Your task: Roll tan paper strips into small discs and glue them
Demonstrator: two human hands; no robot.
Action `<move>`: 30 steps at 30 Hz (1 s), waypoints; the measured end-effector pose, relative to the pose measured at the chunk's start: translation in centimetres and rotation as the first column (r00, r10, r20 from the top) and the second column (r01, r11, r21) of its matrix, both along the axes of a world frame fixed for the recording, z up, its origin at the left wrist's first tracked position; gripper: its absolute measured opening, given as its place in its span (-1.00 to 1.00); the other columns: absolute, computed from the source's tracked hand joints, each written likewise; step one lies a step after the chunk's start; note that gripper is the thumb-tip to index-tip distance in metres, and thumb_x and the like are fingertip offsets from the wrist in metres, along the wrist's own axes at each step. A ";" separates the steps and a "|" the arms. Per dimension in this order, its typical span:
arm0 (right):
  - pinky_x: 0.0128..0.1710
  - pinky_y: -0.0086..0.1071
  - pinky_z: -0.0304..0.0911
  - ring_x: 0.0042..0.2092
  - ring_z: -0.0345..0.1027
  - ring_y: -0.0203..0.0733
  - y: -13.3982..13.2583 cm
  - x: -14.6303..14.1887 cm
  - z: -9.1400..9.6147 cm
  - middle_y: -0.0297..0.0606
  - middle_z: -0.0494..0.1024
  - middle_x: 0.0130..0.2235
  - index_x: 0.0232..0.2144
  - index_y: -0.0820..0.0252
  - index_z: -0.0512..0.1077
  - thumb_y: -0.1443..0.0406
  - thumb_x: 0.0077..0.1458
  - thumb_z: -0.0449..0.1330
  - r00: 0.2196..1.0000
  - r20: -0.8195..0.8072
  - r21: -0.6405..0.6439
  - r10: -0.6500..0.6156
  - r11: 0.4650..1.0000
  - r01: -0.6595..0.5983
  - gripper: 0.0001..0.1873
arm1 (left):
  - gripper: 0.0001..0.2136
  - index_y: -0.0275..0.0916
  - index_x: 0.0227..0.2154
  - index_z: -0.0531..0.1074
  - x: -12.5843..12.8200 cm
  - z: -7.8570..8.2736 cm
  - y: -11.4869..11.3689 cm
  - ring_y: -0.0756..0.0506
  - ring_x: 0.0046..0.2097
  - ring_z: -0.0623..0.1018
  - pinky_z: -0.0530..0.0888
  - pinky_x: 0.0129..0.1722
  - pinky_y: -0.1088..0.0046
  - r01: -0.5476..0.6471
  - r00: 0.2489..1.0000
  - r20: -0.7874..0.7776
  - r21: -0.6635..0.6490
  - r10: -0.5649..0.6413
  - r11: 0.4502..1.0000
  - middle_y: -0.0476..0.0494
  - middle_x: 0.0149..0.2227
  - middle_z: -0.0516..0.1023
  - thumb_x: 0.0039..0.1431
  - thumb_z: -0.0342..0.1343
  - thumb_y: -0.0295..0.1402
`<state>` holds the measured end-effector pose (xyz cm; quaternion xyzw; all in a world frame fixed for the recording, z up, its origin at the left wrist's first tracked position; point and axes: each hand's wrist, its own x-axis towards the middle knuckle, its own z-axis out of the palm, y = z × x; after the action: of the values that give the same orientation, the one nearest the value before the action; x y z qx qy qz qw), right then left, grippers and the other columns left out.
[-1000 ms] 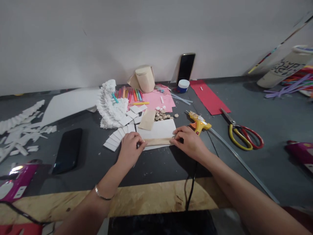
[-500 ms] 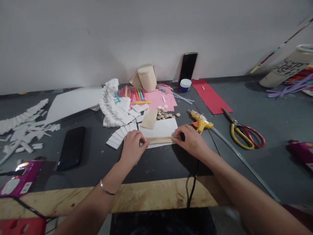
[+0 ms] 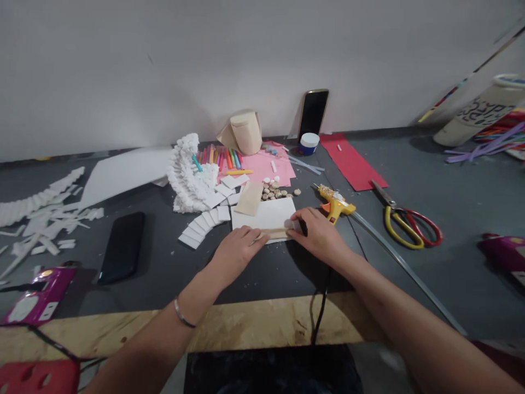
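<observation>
Since the earlier frame, my left hand (image 3: 240,251) had swung rightward and flattened, its fingers extended across the left end of a tan strip (image 3: 275,233), pressing on it rather than visibly gripping it. My right hand (image 3: 320,236) stayed curled at the strip's right end, its fingertips apparently pinching it, though they partly hid the contact. The strip lay across the lower part of a white card sheet (image 3: 262,213), at the center of the frame. Just right of my right hand, a yellow hot glue gun (image 3: 334,202) lay on the dark tabletop (image 3: 172,273), its black cord (image 3: 322,295) trailing toward me. A fan of small white card rectangles (image 3: 200,227) sat left of the sheet, beside a ruffled white foam strip (image 3: 192,175). Wooden discs (image 3: 274,189) lay above the sheet. The strip could slip if my flat left hand lost pressure, and my right wrist could snag the cord or knock the glue gun, whose nozzle I could not clearly see.
</observation>
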<state>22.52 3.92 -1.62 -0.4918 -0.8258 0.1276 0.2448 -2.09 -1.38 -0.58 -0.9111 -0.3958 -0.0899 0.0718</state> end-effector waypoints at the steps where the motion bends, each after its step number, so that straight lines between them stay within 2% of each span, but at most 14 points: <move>1: -0.15 -0.14 0.32 -0.13 0.36 0.02 -0.2 -0.1 0.2 -0.09 0.49 -0.18 -0.20 0.23 0.39 0.29 0.08 0.22 1.000 0.013 0.042 -0.004 0.999 0.003 -0.79 | -0.64 -0.20 0.07 0.33 0.0 0.0 0.0 -0.15 -0.09 0.42 0.42 -0.15 0.29 -0.002 1.000 0.005 0.002 0.002 1.000 -0.21 -0.08 0.48 0.24 -0.03 -0.57; 4: 0.00 -0.07 0.26 0.00 0.33 0.06 -1.5 -1.1 1.2 0.00 0.49 -0.03 -0.10 0.28 0.41 0.29 0.18 0.14 0.998 0.057 0.218 0.025 0.975 -0.037 -0.75 | -0.64 -0.21 0.07 0.34 0.0 0.0 0.0 -0.16 -0.09 0.42 0.43 -0.16 0.27 -0.006 1.000 0.016 0.018 0.006 1.000 -0.22 -0.07 0.47 0.23 -0.02 -0.58; 6: 0.12 -0.09 0.19 0.10 0.29 0.03 -2.9 -2.2 1.7 -0.02 0.47 0.07 -0.01 0.28 0.40 0.28 0.22 0.08 0.988 0.096 0.274 0.125 0.951 -0.147 -0.68 | -0.71 -0.24 0.00 0.39 0.1 0.0 0.0 -0.17 -0.10 0.42 0.44 -0.17 0.26 -0.003 1.000 0.018 0.009 0.003 1.000 -0.23 -0.09 0.47 0.23 0.01 -0.54; 9: 0.29 -0.05 -0.02 0.31 0.04 0.04 -4.9 -3.7 1.4 -0.02 0.26 0.27 0.22 0.35 0.20 0.11 0.23 0.08 0.920 0.237 0.252 0.311 0.896 -0.367 -0.39 | -0.81 -0.28 -0.12 0.44 0.3 0.1 -0.2 -0.18 -0.11 0.42 0.46 -0.18 0.25 -0.016 0.999 0.034 -0.029 0.017 0.999 -0.24 -0.17 0.48 0.22 0.07 -0.49; 11: 0.31 -0.03 -0.06 0.34 -0.04 0.09 -5.6 -4.1 0.8 0.07 0.16 0.31 0.27 0.46 0.11 -0.03 0.19 0.07 0.898 0.305 0.195 0.318 0.902 -0.386 -0.19 | -0.78 -0.29 -0.08 0.43 0.3 0.1 -0.2 -0.18 -0.09 0.43 0.46 -0.15 0.23 -0.025 0.999 0.041 -0.044 0.026 0.999 -0.26 -0.14 0.47 0.21 0.07 -0.49; 14: 0.31 -0.02 -0.04 0.33 -0.01 0.13 -6.0 -3.6 0.0 0.15 0.16 0.30 0.27 0.50 0.11 -0.12 0.16 0.04 0.898 0.348 0.122 0.269 0.937 -0.328 -0.10 | -0.67 -0.26 0.05 0.37 0.0 0.1 -0.4 -0.19 -0.04 0.43 0.44 -0.09 0.22 -0.022 0.999 0.030 -0.034 0.024 0.999 -0.27 -0.05 0.46 0.23 0.02 -0.52; 18: 0.28 0.06 -0.02 0.33 0.00 0.17 -6.1 -2.2 0.3 0.16 0.15 0.29 0.26 0.43 0.16 -0.11 0.16 0.05 0.908 0.362 0.089 0.210 0.962 -0.258 -0.14 | -0.62 -0.20 0.07 0.38 -1.2 -0.1 -1.1 -0.19 -0.06 0.46 0.43 -0.16 0.22 -0.077 0.996 0.043 -0.030 0.078 0.997 -0.26 -0.09 0.49 0.22 -0.02 -0.57; 21: 0.27 0.09 -0.03 0.30 0.06 0.19 -6.0 -1.4 1.1 0.17 0.24 0.26 0.22 0.42 0.23 -0.07 0.15 0.10 0.909 0.380 0.092 0.171 0.971 -0.221 -0.21 | -0.62 -0.19 0.06 0.39 -2.1 0.4 -1.8 -0.20 -0.08 0.46 0.40 -0.20 0.21 -0.148 0.989 0.023 -0.023 0.148 0.989 -0.26 -0.12 0.50 0.21 -0.03 -0.58; 24: 0.26 0.10 -0.05 0.27 0.12 0.19 -5.5 -0.7 1.9 0.10 0.35 0.20 0.14 0.36 0.33 0.05 0.19 0.13 0.910 0.392 0.123 0.138 0.972 -0.200 -0.39 | -0.65 -0.23 0.05 0.39 -2.0 1.4 -2.2 -0.23 -0.07 0.44 0.37 -0.20 0.20 -0.176 0.984 -0.035 -0.001 0.176 0.984 -0.27 -0.11 0.50 0.21 0.00 -0.55; 27: 0.26 0.09 -0.09 0.23 0.17 0.15 -4.7 -0.4 2.4 -0.04 0.43 0.15 0.05 0.26 0.41 0.22 0.23 0.11 0.916 0.381 0.175 0.129 0.962 -0.208 -0.61 | -0.79 -0.26 -0.09 0.44 -1.2 2.3 -1.6 -0.24 -0.04 0.42 0.34 -0.16 0.20 -0.162 0.985 -0.053 0.014 0.162 0.987 -0.26 -0.08 0.49 0.25 0.02 -0.41; 30: 0.17 -0.03 0.03 0.12 0.25 0.08 -4.0 -0.6 2.8 -0.10 0.44 0.13 0.01 0.21 0.42 0.29 0.21 0.12 0.925 0.353 0.197 0.143 0.955 -0.223 -0.68 | -0.86 -0.30 -0.26 0.43 -0.5 2.8 -0.4 -0.21 -0.11 0.42 0.32 -0.17 0.22 -0.132 0.988 -0.087 -0.031 0.129 0.991 -0.23 -0.17 0.50 0.25 0.06 -0.33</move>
<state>21.88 -0.10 1.19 -0.3943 -0.9070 -0.0331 0.1440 -2.60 -1.74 2.20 -0.8875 -0.4526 -0.0389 0.0778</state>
